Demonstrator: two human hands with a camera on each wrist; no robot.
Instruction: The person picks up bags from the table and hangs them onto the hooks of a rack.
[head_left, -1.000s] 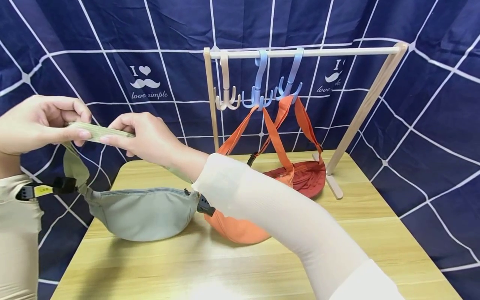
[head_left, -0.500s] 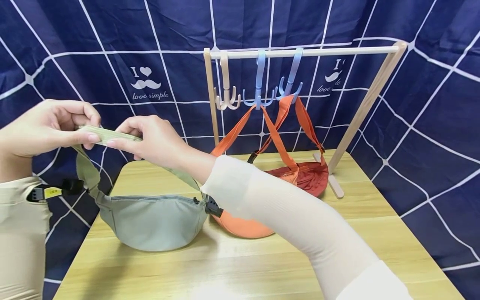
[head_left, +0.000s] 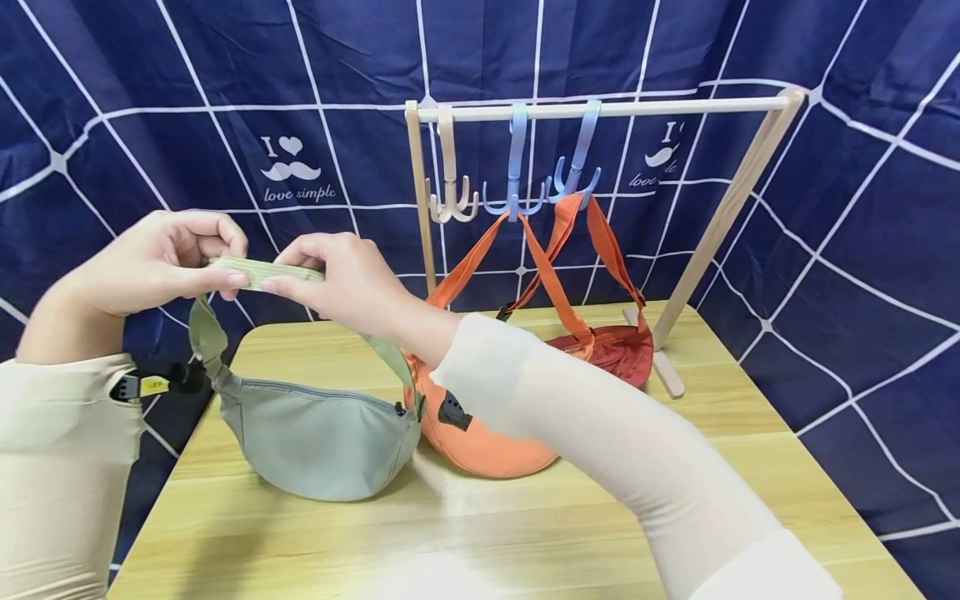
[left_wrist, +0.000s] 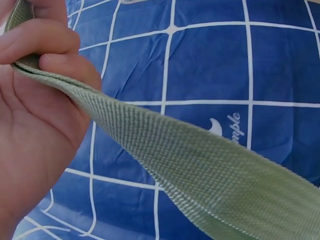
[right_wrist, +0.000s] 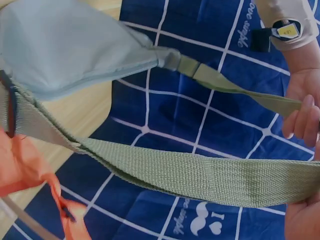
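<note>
A grey-green waist bag [head_left: 322,442] hangs by its green webbing strap [head_left: 262,271] at the left of the head view. My left hand [head_left: 165,262] pinches the strap between thumb and fingers. Just right of it, my right hand [head_left: 348,275] pinches the same strap, so a short length stretches between them. The strap's two sides run down to the bag's ends, one partly behind my right forearm. In the right wrist view the bag [right_wrist: 75,50] and wide strap [right_wrist: 225,180] show clearly. Whether the bag's bottom touches the table cannot be told.
A wooden rack [head_left: 675,108] stands at the back right. From its rail hang a cream hook [head_left: 452,196] and two blue hooks [head_left: 514,183]. An orange bag [head_left: 487,442] and a dark red bag [head_left: 626,354] hang there by orange straps, low over the wooden table [head_left: 525,542].
Both hands have moved right and slightly down, carrying the grey-green bag right, closer to the orange bag. The pinch on the strap looks the same. The middle blue hook has turned slightly.
</note>
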